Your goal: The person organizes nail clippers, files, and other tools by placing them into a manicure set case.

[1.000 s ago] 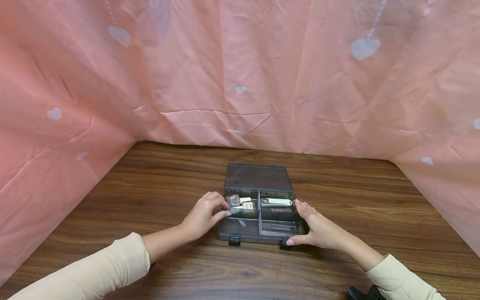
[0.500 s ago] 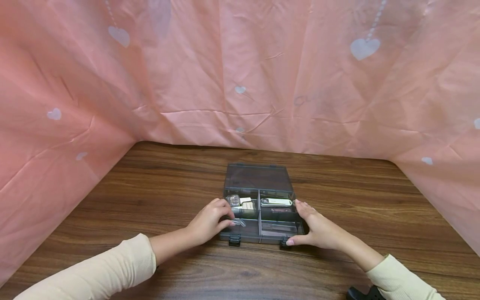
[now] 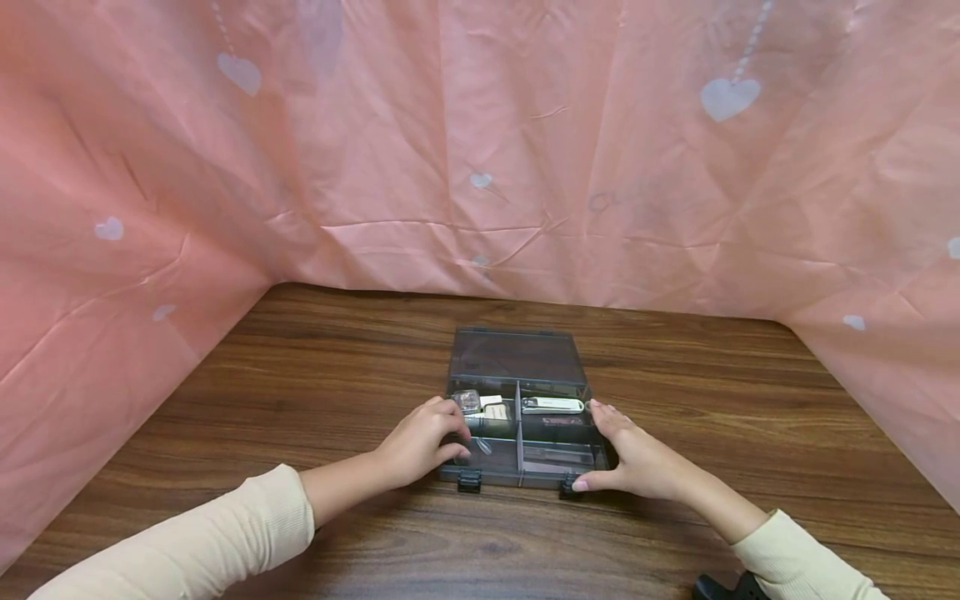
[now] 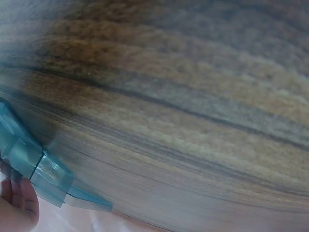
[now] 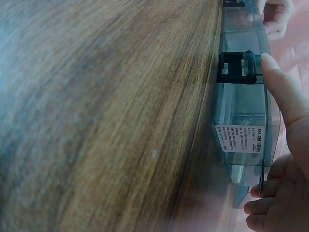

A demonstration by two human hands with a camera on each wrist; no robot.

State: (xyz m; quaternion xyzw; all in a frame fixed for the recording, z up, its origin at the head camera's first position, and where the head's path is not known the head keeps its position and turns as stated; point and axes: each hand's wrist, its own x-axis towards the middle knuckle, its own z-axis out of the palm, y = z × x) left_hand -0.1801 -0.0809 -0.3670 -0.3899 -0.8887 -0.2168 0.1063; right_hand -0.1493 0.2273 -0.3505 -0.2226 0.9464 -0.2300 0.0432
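A smoky translucent storage box (image 3: 519, 480) with dividers stands with its lid (image 3: 517, 354) folded back. My left hand (image 3: 423, 440) reaches over its left wall, fingers loosely bent and thumb apart from them at the front left compartment. Close to the thumb lies a small clear piece (image 3: 484, 447); nothing shows between the fingers. With its thumb by the front latch (image 5: 237, 67) and its fingers at the right wall, my right hand (image 3: 641, 458) holds the box's right front corner. Behind sit a small clear case (image 3: 466, 402), cream pieces (image 3: 496, 411) and a slim pale nail clipper (image 3: 552, 405).
The box stands on a dark wood-grain table (image 3: 360, 350). Pink cloth (image 3: 525, 167) with pale hearts hangs round the back and sides. Low at the front, by the right sleeve, is a black object (image 3: 723, 587). A printed label (image 5: 240, 138) is on the box's right wall.
My left hand has moved slightly right and toward me, from the back left compartment to the front one. Half a second ago its thumb met a clear sliver; now they are apart. The right hand stays.
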